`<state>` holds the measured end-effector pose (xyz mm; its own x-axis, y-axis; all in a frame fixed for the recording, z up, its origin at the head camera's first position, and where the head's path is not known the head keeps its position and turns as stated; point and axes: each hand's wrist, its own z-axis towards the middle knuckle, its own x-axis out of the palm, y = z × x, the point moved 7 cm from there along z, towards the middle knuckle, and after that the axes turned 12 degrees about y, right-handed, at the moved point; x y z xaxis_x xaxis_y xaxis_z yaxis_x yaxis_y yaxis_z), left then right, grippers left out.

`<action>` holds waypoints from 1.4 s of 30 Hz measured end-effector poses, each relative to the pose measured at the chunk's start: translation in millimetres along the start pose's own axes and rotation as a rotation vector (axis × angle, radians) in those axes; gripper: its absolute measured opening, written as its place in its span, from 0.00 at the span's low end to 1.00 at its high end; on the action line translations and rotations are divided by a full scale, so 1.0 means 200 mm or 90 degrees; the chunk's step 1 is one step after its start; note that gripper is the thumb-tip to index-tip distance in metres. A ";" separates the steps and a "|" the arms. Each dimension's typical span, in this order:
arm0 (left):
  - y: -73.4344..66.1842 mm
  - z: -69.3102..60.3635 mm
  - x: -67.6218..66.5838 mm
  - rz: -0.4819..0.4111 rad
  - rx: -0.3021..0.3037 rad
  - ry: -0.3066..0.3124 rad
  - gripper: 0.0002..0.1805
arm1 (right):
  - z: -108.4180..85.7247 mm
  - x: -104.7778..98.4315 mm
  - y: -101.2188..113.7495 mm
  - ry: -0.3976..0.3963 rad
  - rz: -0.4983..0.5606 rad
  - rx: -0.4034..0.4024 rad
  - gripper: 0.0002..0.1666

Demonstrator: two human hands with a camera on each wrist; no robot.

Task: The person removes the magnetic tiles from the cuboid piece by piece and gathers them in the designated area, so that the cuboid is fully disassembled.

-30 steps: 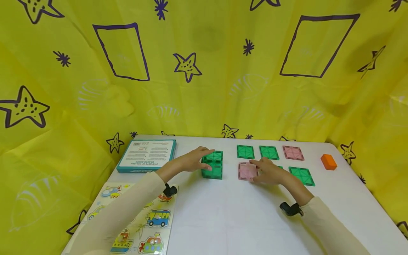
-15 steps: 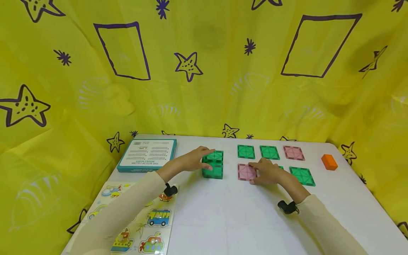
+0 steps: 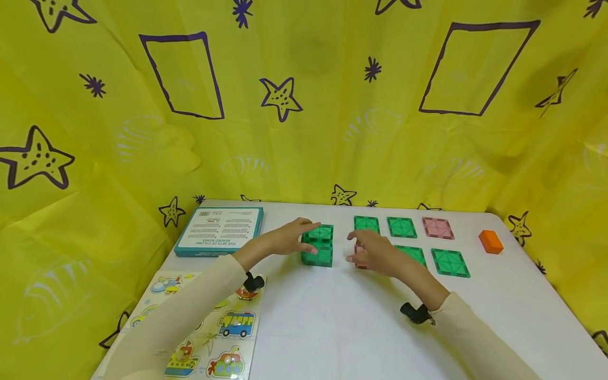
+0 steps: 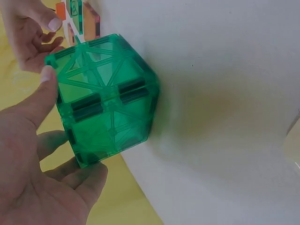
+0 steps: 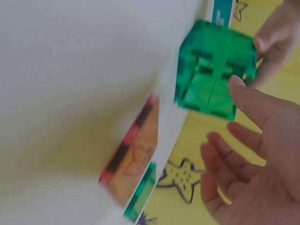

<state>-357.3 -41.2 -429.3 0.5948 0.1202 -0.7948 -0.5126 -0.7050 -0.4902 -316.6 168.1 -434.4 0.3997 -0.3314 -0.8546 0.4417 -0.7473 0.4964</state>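
A green see-through cube of magnetic tiles [image 3: 323, 256] stands upright on the white table. My left hand [image 3: 285, 238] holds it from its left side; in the left wrist view the thumb lies on one edge of the cube [image 4: 110, 93] and the fingers on another. My right hand [image 3: 380, 254] hovers to the right of the cube, over a pink magnetic tile [image 5: 133, 150] that it partly hides. Its thumb and fingers are spread, with nothing between them. In the right wrist view the thumb overlaps the cube's edge; I cannot tell whether it touches.
Green tiles [image 3: 401, 227] and another pink tile [image 3: 438, 228] lie flat at the right, with an orange block [image 3: 491, 241] beyond them. A teal-edged box [image 3: 218, 232] and a vehicle puzzle board [image 3: 214, 343] lie at the left. A yellow patterned curtain [image 3: 304, 158] hangs behind.
My right hand has come away from the pink tile, which was first nudged slightly left, and moved left toward the cube. The left hand and the cube have stayed put.
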 end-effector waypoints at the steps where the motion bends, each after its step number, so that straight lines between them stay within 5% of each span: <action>1: 0.00 0.00 0.00 0.003 0.001 0.001 0.41 | 0.02 0.01 0.04 -0.003 0.000 -0.022 0.28; 7: -0.02 0.01 0.00 0.016 0.034 0.003 0.29 | 0.09 0.10 0.21 -0.039 -0.100 -0.127 0.27; 15: -0.02 0.01 0.00 0.027 0.051 -0.002 0.29 | 0.13 0.14 0.30 -0.073 -0.216 -0.185 0.27; 31: -0.04 0.01 0.02 0.023 0.057 -0.005 0.30 | 0.11 0.16 0.35 -0.109 -0.288 -0.284 0.28; 42: -0.02 0.01 0.02 0.025 0.047 0.001 0.30 | 0.10 0.19 0.36 -0.087 -0.269 -0.276 0.30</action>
<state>-353.1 -36.1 -431.2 0.5741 0.0921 -0.8136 -0.5802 -0.6553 -0.4837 -286.0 89.7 -434.5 0.0254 -0.1497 -0.9884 0.8371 -0.5373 0.1029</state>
